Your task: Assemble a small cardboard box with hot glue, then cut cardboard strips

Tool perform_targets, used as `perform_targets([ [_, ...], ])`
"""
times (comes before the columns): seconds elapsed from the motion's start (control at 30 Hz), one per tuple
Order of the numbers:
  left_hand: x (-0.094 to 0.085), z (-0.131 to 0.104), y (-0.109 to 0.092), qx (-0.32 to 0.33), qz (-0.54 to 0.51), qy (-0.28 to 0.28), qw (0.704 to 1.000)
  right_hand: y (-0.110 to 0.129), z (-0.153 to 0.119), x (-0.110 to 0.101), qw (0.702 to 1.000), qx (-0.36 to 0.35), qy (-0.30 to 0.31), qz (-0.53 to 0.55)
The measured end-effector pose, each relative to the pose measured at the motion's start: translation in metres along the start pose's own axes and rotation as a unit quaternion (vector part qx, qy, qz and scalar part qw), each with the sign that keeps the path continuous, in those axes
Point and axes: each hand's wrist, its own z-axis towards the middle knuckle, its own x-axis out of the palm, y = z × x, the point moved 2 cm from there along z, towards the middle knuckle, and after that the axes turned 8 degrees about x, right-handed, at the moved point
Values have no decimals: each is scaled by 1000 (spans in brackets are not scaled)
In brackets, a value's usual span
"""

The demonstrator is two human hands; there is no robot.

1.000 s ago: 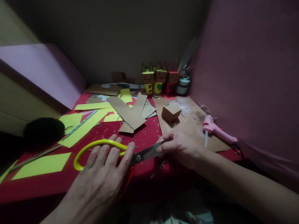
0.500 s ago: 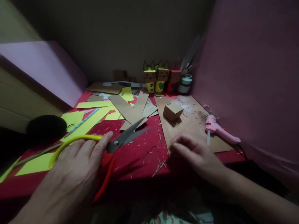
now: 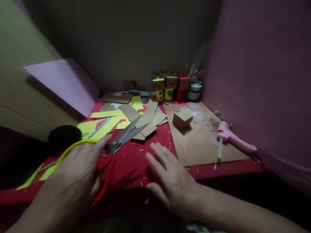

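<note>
My left hand [image 3: 77,171] is closed around the scissors [image 3: 121,137], which have one yellow and one red handle; their blades are parted and point away to the right. My right hand [image 3: 170,178] holds nothing, its fingers spread low over the front of the red tabletop [image 3: 128,171]. Small brown and yellow scraps lie scattered around it. Beyond that hand, a small cardboard box [image 3: 182,118] rests on a flat cardboard sheet [image 3: 201,149].
A pink glue gun [image 3: 233,139] lies at the sheet's right side. Cardboard strips [image 3: 149,113] and yellow paper [image 3: 104,129] cover the back left. Box-headed paper figures [image 3: 170,89] and a pale blue jar [image 3: 194,90] stand at the back. A black round object [image 3: 65,139] sits left.
My right hand has moved left and toward me from the cardboard sheet's edge, and its curled fingers have spread. The scissors remain in my left hand, and the whole view has shifted slightly.
</note>
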Motion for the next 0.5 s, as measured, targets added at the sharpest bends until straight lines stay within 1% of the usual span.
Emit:
perform_targets([
  [0.03, -1, 1, 4, -18, -4, 18, 1000, -3, 1, -2, 999, 47, 25, -13],
  [0.07, 0, 3, 9, -50, -17, 44, 998, -3, 1, -2, 997, 50, 59, -8],
  [0.1, 2, 6, 15, -94, -36, 75, 992, -1, 0, 0, 995, 19, 93, 15],
  [0.13, 5, 10, 21, -141, -56, 109, 982, 2, -2, 1, 991, -35, 122, 52],
  [0.17, 8, 15, 27, -184, -74, 144, 969, 6, -3, 0, 982, -93, 134, 92],
  [0.2, 11, 20, 32, -214, -75, 171, 959, 9, -3, -2, 974, -135, 128, 127],
  [0.23, 14, 25, 37, -226, -66, 191, 953, 9, -1, -7, 972, -144, 103, 153],
  [0.27, 16, 31, 40, -227, -59, 203, 951, 8, 4, -14, 977, -122, 74, 160],
  [0.3, 17, 36, 43, -226, -50, 209, 950, 4, 12, -22, 982, -64, 51, 169],
  [0.37, 19, 46, 49, -216, -40, 211, 952, -7, 31, -39, 985, 25, 22, 169],
  [0.4, 20, 51, 52, -215, -35, 211, 953, -14, 41, -46, 985, 69, 13, 160],
  [0.43, 22, 55, 56, -217, -31, 211, 953, -19, 51, -53, 986, 91, 10, 141],
  [0.5, 27, 65, 65, -230, -28, 211, 950, -29, 71, -60, 990, 122, 31, 66],
])
